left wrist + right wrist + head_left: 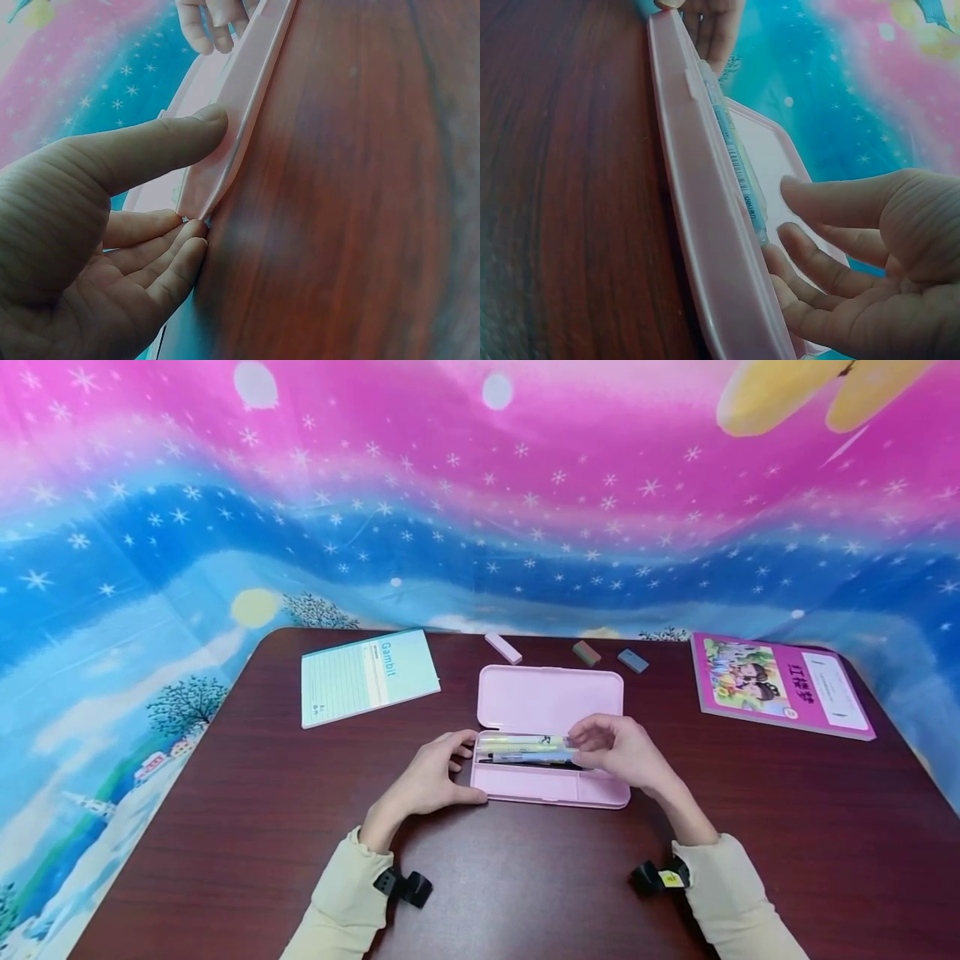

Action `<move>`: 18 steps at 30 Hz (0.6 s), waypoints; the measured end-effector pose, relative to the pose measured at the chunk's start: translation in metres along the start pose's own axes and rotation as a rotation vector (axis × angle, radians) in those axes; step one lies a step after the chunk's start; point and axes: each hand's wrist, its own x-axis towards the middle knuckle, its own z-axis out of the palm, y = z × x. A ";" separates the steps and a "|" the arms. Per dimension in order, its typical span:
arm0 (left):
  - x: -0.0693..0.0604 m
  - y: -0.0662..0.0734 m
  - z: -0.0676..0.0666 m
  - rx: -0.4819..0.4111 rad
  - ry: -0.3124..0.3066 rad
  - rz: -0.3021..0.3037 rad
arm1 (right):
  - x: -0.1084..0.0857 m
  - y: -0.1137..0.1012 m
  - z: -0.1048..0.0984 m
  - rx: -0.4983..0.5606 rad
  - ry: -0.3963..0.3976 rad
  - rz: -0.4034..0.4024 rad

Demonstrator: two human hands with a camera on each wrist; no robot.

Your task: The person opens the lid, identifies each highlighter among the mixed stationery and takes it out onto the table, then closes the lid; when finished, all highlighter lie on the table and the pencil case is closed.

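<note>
While its lid [553,698] lay open toward 12 o'clock, the pink pencil case [528,783] rested on the table [525,877] with its long axis running from 9 to 3 o'clock. The pens [531,757] lay in its far compartment, nearly parallel to that axis. The left hand [431,775] gripped the 9 o'clock end, fingers curved round it and thumb against the near wall. The right hand [628,753] was over the 3 o'clock end, near the pens' ends; its fingers were loosely bent, with a gap to the thumb; contact with a pen could not be confirmed. A notebook [367,681] lay toward 10 o'clock, a pink book [780,689] toward 3 o'clock.
</note>
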 end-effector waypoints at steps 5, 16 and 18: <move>0.000 0.000 0.000 0.003 -0.005 -0.003 | 0.001 -0.001 0.003 -0.165 0.008 -0.008; 0.000 0.000 0.000 0.006 -0.004 0.001 | 0.001 -0.002 0.006 -0.317 0.040 -0.007; 0.000 0.000 0.000 0.005 -0.004 0.002 | 0.001 -0.002 0.006 -0.332 0.040 -0.009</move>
